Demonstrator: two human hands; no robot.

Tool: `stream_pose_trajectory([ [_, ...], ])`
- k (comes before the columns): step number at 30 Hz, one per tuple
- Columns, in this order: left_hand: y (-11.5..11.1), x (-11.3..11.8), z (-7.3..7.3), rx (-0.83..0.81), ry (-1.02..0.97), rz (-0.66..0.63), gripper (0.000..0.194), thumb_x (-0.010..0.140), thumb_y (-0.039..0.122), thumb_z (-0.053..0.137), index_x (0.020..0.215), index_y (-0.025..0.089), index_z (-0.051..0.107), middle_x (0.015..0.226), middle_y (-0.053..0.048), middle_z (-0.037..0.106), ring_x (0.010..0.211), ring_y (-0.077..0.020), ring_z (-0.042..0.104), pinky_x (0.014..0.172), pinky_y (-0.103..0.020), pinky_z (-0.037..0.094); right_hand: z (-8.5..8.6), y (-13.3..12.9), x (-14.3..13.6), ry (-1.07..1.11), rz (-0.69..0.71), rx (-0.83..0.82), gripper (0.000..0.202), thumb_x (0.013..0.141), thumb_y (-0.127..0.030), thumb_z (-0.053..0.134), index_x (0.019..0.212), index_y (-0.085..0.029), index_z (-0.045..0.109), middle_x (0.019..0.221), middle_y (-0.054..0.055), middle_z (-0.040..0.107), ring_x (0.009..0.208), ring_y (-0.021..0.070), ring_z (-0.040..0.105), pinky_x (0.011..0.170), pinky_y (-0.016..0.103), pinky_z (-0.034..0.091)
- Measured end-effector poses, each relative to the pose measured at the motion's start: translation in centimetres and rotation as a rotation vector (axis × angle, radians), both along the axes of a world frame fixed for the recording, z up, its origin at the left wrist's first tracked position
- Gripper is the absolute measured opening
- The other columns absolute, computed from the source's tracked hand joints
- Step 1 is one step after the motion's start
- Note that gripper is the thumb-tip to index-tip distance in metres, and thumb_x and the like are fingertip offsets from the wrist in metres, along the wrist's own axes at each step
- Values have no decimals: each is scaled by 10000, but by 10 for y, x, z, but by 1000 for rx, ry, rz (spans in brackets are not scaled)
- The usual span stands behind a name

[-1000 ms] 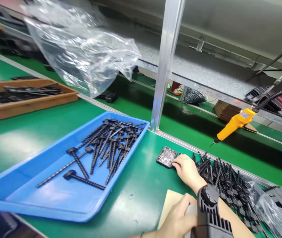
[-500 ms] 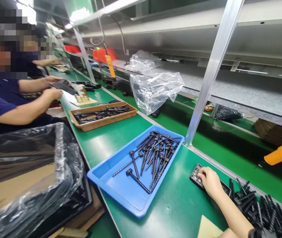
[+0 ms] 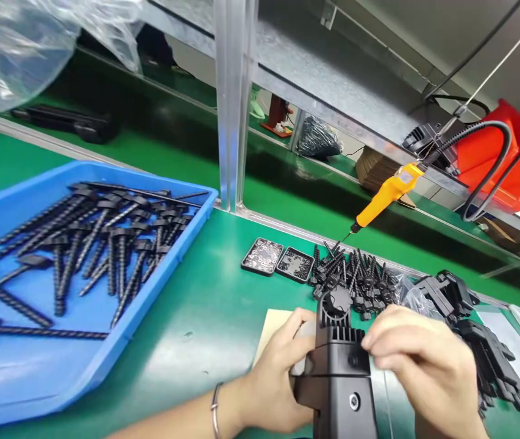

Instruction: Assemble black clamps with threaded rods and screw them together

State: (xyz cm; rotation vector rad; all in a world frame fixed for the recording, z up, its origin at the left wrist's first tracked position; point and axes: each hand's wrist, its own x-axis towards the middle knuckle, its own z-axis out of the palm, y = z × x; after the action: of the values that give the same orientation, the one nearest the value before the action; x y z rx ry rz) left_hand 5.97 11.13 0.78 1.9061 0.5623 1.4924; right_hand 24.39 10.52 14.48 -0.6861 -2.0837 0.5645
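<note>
A black plastic assembly [image 3: 339, 372] with a ribbed round top stands upright at the bottom centre. My left hand [image 3: 278, 372], with a bracelet at the wrist, is wrapped round its left side. On the right, my right hand [image 3: 424, 360] has its fingers pinched together at the assembly's upper edge; anything between them is too small to make out. Just behind are a small tray of bright metal parts [image 3: 263, 255] and another of small dark parts [image 3: 295, 264]. A pile of black threaded rods [image 3: 360, 274] lies beside them.
A blue tray [image 3: 150, 305] of black rods fills the left. An orange electric screwdriver [image 3: 388, 194] hangs above the rod pile. A metal post [image 3: 232, 110] rises behind the trays. More black parts [image 3: 488, 353] lie at right, below a red bin [image 3: 497, 152].
The view has swung right and closer. My right hand has left the small metal parts tray and is now at the black assembly, which has come into view with my left hand round it.
</note>
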Motion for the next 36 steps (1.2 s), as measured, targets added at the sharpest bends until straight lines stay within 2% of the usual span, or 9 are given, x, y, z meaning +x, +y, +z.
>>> stream_pose_trajectory([
  [4, -1, 2, -1, -36, 26, -46, 243, 704, 171, 696, 880, 184, 529, 926, -64, 479, 859, -236, 492, 720, -351, 485, 0, -8, -8, -140, 16, 130, 167, 911, 4, 547, 912, -118, 660, 866, 81, 664, 805, 152, 627, 711, 291, 522],
  [14, -1, 1, -3, -57, -3, -101, 315, 706, 133, 705, 972, 182, 543, 1000, -84, 482, 922, -253, 488, 762, -376, 483, 8, -17, 2, -329, 6, 108, 290, 903, 10, 513, 1127, -128, 634, 949, 92, 577, 867, 186, 520, 712, 340, 483],
  [20, -2, 1, -4, -29, 7, -62, 297, 697, 133, 678, 968, 174, 562, 973, -89, 499, 904, -258, 490, 732, -362, 459, -2, -13, 9, -173, -39, -7, 191, 944, -105, 541, 1041, -201, 674, 904, 45, 575, 821, 163, 552, 694, 305, 476],
  [23, -1, 2, -1, 11, -5, -45, 337, 701, 118, 678, 1012, 182, 564, 963, -84, 525, 899, -252, 492, 718, -340, 446, -21, 14, 13, -75, -334, -23, 163, 964, -196, 546, 886, -222, 687, 855, 28, 603, 795, 159, 577, 685, 290, 481],
  [25, -1, 3, -1, -3, -13, -49, 380, 691, 123, 708, 1035, 191, 563, 979, -81, 542, 910, -251, 496, 733, -337, 449, -39, 44, 9, -156, -510, -46, 224, 967, -248, 541, 805, -187, 684, 845, 51, 638, 805, 181, 604, 705, 310, 503],
  [26, 0, 3, -1, -7, -19, -54, 401, 684, 127, 721, 1045, 197, 562, 986, -78, 549, 915, -252, 497, 739, -337, 450, -49, 62, 4, -228, -533, -88, 230, 959, -248, 548, 801, -168, 696, 852, 66, 658, 808, 191, 622, 705, 316, 517],
  [28, 0, 3, -1, -6, -28, -60, 442, 671, 132, 736, 1069, 207, 560, 995, -75, 552, 925, -257, 499, 741, -338, 452, -70, 97, -12, -406, -496, -188, 172, 926, -188, 589, 831, -154, 728, 874, 66, 695, 822, 193, 656, 756, 321, 540],
  [31, 0, 2, -1, -14, -36, -77, 475, 665, 111, 724, 1097, 218, 559, 994, -71, 532, 932, -264, 503, 738, -346, 463, -96, 139, -43, -668, -395, -285, 90, 932, -174, 630, 952, -153, 715, 1026, 63, 703, 1007, 204, 649, 932, 391, 522],
  [36, -1, 1, 2, -40, -12, -114, 513, 667, 115, 719, 1150, 225, 582, 1006, -76, 520, 932, -266, 509, 771, -380, 490, -119, 163, -81, -930, -312, -360, 175, 951, -286, 655, 1032, -131, 664, 1111, 75, 660, 1063, 227, 630, 945, 453, 528],
])
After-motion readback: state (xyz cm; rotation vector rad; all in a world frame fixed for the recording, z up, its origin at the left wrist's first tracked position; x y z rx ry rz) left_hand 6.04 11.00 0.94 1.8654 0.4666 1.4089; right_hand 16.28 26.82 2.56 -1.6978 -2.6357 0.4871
